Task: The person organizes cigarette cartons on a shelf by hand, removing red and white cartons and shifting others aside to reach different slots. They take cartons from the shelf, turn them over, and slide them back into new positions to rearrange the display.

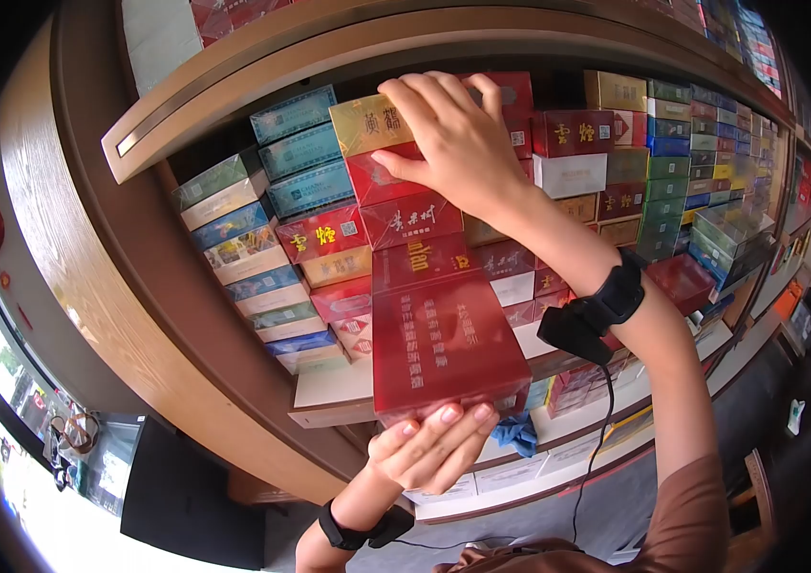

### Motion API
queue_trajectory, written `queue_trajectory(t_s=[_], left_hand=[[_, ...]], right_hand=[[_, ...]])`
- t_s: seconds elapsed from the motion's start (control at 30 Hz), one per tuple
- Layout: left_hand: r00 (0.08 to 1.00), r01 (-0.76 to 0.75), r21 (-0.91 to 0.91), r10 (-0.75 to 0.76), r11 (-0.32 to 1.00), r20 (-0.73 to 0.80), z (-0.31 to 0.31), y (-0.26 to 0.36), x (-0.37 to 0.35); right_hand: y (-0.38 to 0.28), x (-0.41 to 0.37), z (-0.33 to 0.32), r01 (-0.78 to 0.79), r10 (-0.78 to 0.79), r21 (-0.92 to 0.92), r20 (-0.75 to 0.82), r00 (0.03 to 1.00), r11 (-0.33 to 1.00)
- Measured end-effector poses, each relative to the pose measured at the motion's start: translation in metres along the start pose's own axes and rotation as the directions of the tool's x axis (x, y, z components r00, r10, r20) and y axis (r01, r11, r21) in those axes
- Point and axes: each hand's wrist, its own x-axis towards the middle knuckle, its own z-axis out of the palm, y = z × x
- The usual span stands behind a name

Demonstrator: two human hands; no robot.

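My left hand (434, 449) is at the near end of a red cigarette carton (448, 334), fingers pressed along its lower edge. The carton sticks out from the shelf toward me, its far end against the stack. Above, my right hand (453, 143) curls over the top of that stack, holding a gold cigarette carton (367, 126), its thumb on the red carton (382, 177) below. Another red carton with white lettering (412, 219) lies under these. The left thumb is hidden.
Blue cartons (310, 158) and mixed cartons (253, 258) are stacked left; dark red cartons (571, 134) and green cartons (663, 191) stand right. A wooden shelf edge (329, 48) arches overhead. A blue cloth (516, 433) lies below. A cable (598, 449) hangs from my right wristband.
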Motion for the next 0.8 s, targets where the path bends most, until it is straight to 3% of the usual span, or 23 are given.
queue_trajectory(t_s=[0.07, 0.1, 0.17, 0.37, 0.43, 0.5, 0.57, 0.63, 0.7, 0.77, 0.8], left_hand=[[0.992, 0.064, 0.023, -0.066, 0.998, 0.109, 0.012, -0.007, 0.005], [0.982, 0.087, 0.043, -0.093, 0.995, 0.166, 0.021, -0.012, 0.003], [0.947, 0.118, 0.074, -0.135, 0.990, 0.292, 0.040, -0.020, 0.004], [0.859, 0.219, 0.013, -0.199, 0.976, 0.472, 0.096, -0.047, -0.009], [0.846, 0.185, 0.043, -0.182, 0.982, 0.501, 0.109, -0.054, -0.013], [0.830, 0.231, 0.022, -0.209, 0.973, 0.517, 0.107, -0.053, -0.013], [0.817, 0.240, 0.018, -0.212, 0.971, 0.536, 0.104, -0.053, -0.012], [0.777, 0.320, -0.002, -0.261, 0.947, 0.573, 0.096, -0.046, -0.002], [0.776, 0.435, -0.062, -0.339, 0.898, 0.531, 0.093, -0.033, 0.002], [0.814, 0.450, -0.131, -0.346, 0.883, 0.466, 0.095, -0.013, 0.006], [0.847, 0.404, -0.213, -0.275, 0.890, 0.455, 0.098, -0.002, 0.007]], right_hand=[[0.002, 0.004, -0.002, -0.008, 0.006, 0.041, 0.051, 0.999, 0.999], [0.003, 0.004, 0.000, 0.040, -0.040, 0.003, -0.042, 0.998, 0.999], [0.001, 0.002, -0.003, 0.042, -0.042, 0.003, -0.060, 0.997, 0.999], [0.000, -0.010, -0.031, 0.080, -0.077, 0.054, -0.059, 0.995, 0.995], [0.003, -0.016, -0.064, 0.067, -0.065, 0.085, -0.023, 0.998, 0.994], [0.012, -0.035, -0.105, -0.002, 0.001, 0.130, 0.004, 1.000, 0.992], [0.006, -0.067, -0.157, -0.328, 0.331, 0.276, 0.036, 0.943, 0.903], [0.004, -0.122, -0.190, -0.570, 0.654, 0.458, -0.033, 0.756, 0.682], [-0.003, -0.189, -0.211, -0.730, 0.904, 0.563, -0.072, 0.422, 0.386], [-0.009, -0.247, -0.213, -0.797, 0.994, 0.600, 0.014, 0.104, 0.075], [-0.010, -0.266, -0.208, -0.803, 0.999, 0.594, 0.044, -0.026, -0.047]])
